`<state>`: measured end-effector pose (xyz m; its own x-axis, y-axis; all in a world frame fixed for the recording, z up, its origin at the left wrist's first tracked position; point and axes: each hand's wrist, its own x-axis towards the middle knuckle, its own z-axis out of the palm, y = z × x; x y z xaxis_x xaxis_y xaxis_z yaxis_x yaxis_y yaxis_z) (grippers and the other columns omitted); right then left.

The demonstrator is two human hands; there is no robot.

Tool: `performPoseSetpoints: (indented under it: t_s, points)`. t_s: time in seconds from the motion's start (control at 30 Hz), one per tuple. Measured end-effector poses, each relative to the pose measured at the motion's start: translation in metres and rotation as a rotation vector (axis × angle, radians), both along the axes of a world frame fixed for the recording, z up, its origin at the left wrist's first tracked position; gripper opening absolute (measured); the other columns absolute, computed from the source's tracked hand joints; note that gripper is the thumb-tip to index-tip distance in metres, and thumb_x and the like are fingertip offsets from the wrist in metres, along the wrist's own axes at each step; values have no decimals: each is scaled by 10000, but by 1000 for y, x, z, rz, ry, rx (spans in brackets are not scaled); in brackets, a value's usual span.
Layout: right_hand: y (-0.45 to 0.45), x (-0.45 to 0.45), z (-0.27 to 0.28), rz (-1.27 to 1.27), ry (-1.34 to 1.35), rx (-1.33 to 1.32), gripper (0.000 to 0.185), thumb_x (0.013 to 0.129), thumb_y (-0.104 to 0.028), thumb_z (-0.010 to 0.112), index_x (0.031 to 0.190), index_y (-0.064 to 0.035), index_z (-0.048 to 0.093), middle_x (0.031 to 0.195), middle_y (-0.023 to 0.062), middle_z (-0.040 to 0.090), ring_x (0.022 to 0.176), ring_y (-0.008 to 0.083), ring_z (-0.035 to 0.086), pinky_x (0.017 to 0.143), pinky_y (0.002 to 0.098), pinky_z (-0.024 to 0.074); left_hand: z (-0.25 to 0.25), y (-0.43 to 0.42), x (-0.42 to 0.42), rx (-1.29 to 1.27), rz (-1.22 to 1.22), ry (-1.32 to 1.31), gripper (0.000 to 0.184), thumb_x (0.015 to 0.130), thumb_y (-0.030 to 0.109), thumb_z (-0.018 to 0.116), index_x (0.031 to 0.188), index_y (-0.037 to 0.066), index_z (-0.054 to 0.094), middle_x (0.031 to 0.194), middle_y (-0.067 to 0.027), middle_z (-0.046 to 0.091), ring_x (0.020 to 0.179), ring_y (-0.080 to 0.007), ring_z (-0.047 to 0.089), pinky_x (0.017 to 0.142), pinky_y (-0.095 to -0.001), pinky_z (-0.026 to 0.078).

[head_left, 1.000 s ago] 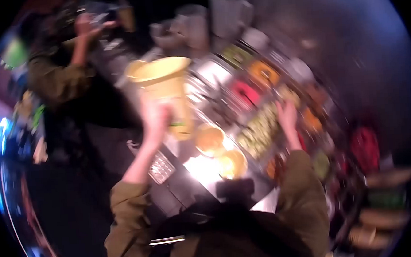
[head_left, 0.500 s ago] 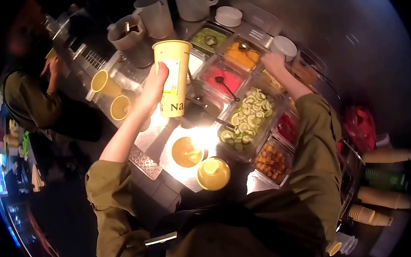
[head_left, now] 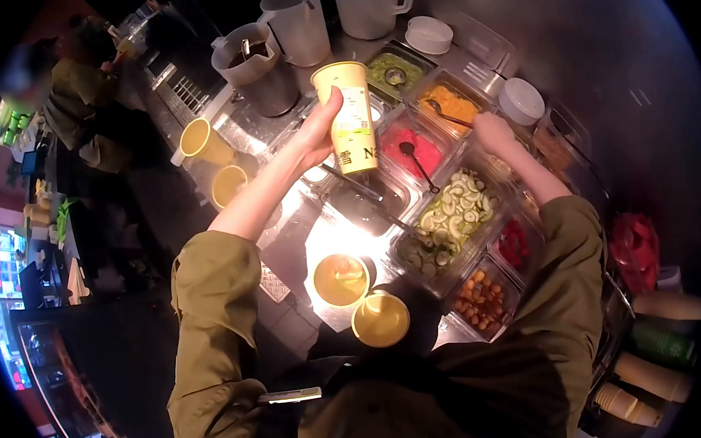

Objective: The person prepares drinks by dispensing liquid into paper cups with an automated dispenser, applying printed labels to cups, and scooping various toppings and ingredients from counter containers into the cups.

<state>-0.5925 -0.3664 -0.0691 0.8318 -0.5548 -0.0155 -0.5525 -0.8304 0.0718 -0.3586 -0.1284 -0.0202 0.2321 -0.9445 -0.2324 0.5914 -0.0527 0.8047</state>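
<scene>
My left hand [head_left: 319, 132] is wrapped round a tall yellow paper cup [head_left: 360, 150] with a printed label, held upright above the counter. My right hand [head_left: 493, 134] is closed on the handle of a dark spoon [head_left: 453, 116]. That spoon's bowl rests in a container of orange fruit pieces [head_left: 454, 98]. Nearer to me lie a tub of pink-red food [head_left: 418, 141] with its own spoon and a large container of sliced limes [head_left: 454, 213]. Two more yellow cups, one [head_left: 341, 281] under bright light and another [head_left: 381, 319] beside it, stand in front of me.
Several plastic pitchers [head_left: 294, 26] stand at the back. Two yellow cups [head_left: 205, 143] sit at the left. A green-filled container [head_left: 397, 67], white round tubs [head_left: 521, 100] and a chickpea-like topping [head_left: 481, 299] surround the work area. Another person [head_left: 82, 95] works at far left.
My right hand has closed on the spoon in the orange fruit, whose handle now reaches my fingers. My left hand still holds the cup. The view has shifted, and the other person appears farther off.
</scene>
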Motion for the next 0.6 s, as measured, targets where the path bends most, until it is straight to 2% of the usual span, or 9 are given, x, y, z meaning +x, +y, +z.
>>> performPoseSetpoints:
  t_s: [0.03, 0.1, 0.13, 0.23, 0.27, 0.3, 0.43, 0.47, 0.6]
  points:
    - [-17, -3, -8, -81, -50, 213, 130, 679, -55, 523, 687, 47, 603, 708, 163, 616, 562, 239, 590, 513, 331, 468, 2, -1, -2, 4, 10, -52, 667, 770, 591, 436, 1198, 80, 410, 1081, -62, 544, 986, -180, 540, 850, -373, 445]
    - [-57, -13, -31, -244, -136, 647, 131, 691, -57, 520, 655, 48, 589, 666, 122, 605, 457, 177, 536, 420, 301, 419, 2, -5, -3, 2, 41, -29, 693, 756, 624, 401, 1169, 68, 381, 985, -74, 552, 887, -185, 580, 753, -364, 503]
    - [-61, -20, -30, -485, -239, 925, 133, 740, -67, 508, 679, 20, 587, 610, 44, 549, 374, 86, 381, 335, 240, 285, 4, -6, -3, 0, 36, -49, 706, 751, 638, 376, 1167, 68, 382, 975, -73, 551, 876, -182, 582, 744, -359, 506]
    - [-69, -38, -36, -683, -400, 1401, 138, 780, -91, 497, 753, 9, 589, 581, 8, 507, 359, 57, 311, 321, 211, 215, 8, -11, -5, -1, 23, -123, 737, 743, 672, 311, 1159, 68, 386, 952, -72, 552, 846, -177, 589, 719, -346, 512]
    - [-64, -42, -29, -697, -411, 1430, 148, 793, -107, 501, 814, 17, 579, 567, -1, 484, 354, 50, 283, 320, 206, 202, 9, -13, -7, -4, 27, -164, 740, 744, 676, 295, 1156, 69, 389, 949, -73, 553, 838, -177, 591, 713, -345, 514]
    - [-58, -44, -22, -678, -430, 1393, 139, 793, -113, 505, 788, 5, 578, 561, -3, 482, 356, 51, 286, 322, 208, 206, 10, -14, -8, -6, 30, -205, 743, 745, 681, 279, 1152, 70, 392, 946, -74, 553, 830, -176, 594, 707, -343, 515]
    - [-49, -57, -16, -646, -470, 1219, 154, 793, -132, 516, 681, -39, 564, 533, -12, 468, 360, 55, 298, 333, 216, 218, 0, -25, -7, 10, 136, -235, 536, 863, 527, 382, 1151, 76, 364, 985, -65, 541, 872, -166, 576, 731, -354, 506]
    - [-51, -60, -16, -648, -476, 1165, 169, 793, -137, 518, 653, -50, 557, 524, -15, 462, 361, 56, 301, 337, 218, 221, -5, -31, -3, -2, 116, -182, 454, 883, 435, 432, 1155, 82, 348, 1002, -60, 534, 899, -161, 562, 751, -360, 499]
    - [-59, -71, -12, -652, -454, 1161, 197, 785, -153, 530, 609, -65, 538, 510, -24, 459, 374, 58, 334, 353, 215, 227, -17, -53, 7, 93, 105, -325, 583, 782, 441, 586, 1187, 93, 353, 1081, -70, 525, 966, -195, 536, 798, -392, 447]
